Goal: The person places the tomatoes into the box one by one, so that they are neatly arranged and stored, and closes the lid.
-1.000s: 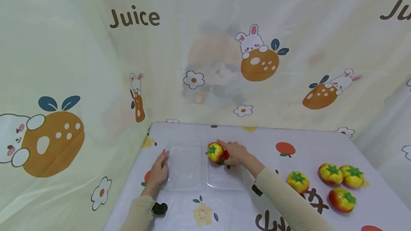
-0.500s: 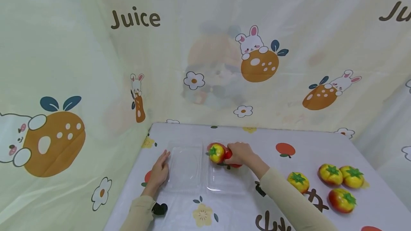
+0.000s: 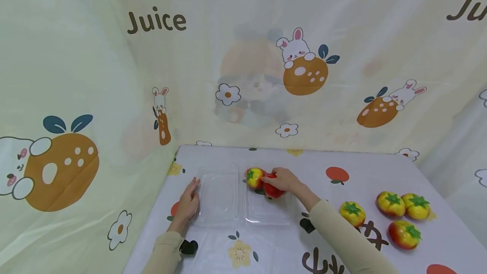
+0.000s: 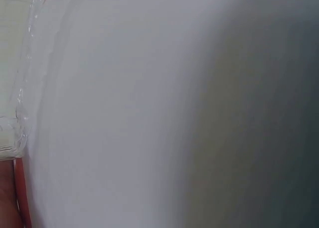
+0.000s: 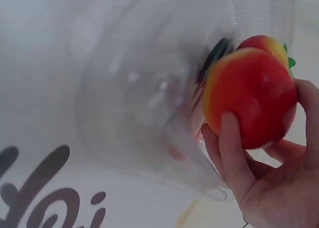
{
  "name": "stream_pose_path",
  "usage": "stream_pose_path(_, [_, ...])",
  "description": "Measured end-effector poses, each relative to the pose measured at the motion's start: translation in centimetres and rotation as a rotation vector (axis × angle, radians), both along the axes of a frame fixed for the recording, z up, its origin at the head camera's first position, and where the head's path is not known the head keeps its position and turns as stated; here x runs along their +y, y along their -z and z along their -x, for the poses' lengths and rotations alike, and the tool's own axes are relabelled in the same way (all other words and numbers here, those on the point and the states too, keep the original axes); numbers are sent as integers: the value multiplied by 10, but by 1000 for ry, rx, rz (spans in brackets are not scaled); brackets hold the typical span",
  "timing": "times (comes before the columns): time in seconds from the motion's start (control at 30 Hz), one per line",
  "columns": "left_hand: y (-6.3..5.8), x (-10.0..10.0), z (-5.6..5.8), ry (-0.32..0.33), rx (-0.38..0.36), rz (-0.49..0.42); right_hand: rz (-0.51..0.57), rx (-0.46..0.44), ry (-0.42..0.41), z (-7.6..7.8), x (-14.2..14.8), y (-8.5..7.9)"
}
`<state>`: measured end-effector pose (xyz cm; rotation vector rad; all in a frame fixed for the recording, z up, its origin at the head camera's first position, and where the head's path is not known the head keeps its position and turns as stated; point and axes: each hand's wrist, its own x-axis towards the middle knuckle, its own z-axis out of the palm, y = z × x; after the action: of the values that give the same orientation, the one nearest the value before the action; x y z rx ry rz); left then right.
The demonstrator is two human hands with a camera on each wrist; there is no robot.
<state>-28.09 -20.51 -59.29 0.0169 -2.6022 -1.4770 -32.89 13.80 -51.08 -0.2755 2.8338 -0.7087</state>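
Observation:
In the head view, a clear plastic clamshell box [image 3: 218, 198] lies unfolded, its two halves side by side. My left hand [image 3: 188, 202] rests with extended fingers along its left edge. A red-and-yellow fruit with a green leafy top [image 3: 254, 178] sits at the far left corner of the right half. Just right of it, my right hand [image 3: 287, 181] grips a second red-and-yellow fruit [image 3: 274, 190] over that half. The right wrist view has the held fruit [image 5: 254, 96] between thumb and fingers, red side showing, the other fruit [image 5: 264, 45] partly hidden behind it.
Several more such fruits lie on the right of the table, among them a nearer one [image 3: 404, 235] and a left one [image 3: 352, 213]. The printed white tablecloth [image 3: 304, 162] reaches a patterned curtain [image 3: 255, 138] at the back. The left wrist view is mostly blurred white.
My right hand shifts slightly and its hold changes; the gripped fruit, mostly hidden before, now shows its red side below the fingers. My left hand stays against the box.

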Motion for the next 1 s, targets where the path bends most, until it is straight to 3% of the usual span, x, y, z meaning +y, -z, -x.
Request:
stream_pose_path(0.1, [-1,0,1,5,3,-12,108,-84,18,-4,0,-5])
stream_pose_path(0.3, [0,-1,2,10,-1,-19,310,-338,22,-11,1,-6])
stream_pose_path(0.47, [1,-1,2,14,-3,-17,410,-450,-16,-14,2,0])
stream_pose_path(0.6, [0,-1,1,23,-1,-14,468,-464,-4,-15,0,4])
stream_pose_path(0.8, [-3,0,0,32,4,-20,466,-441,27,-17,1,3])
stream_pose_path(1.0, [-3,-1,-1,28,-2,-23,497,-379,157,-12,-5,5])
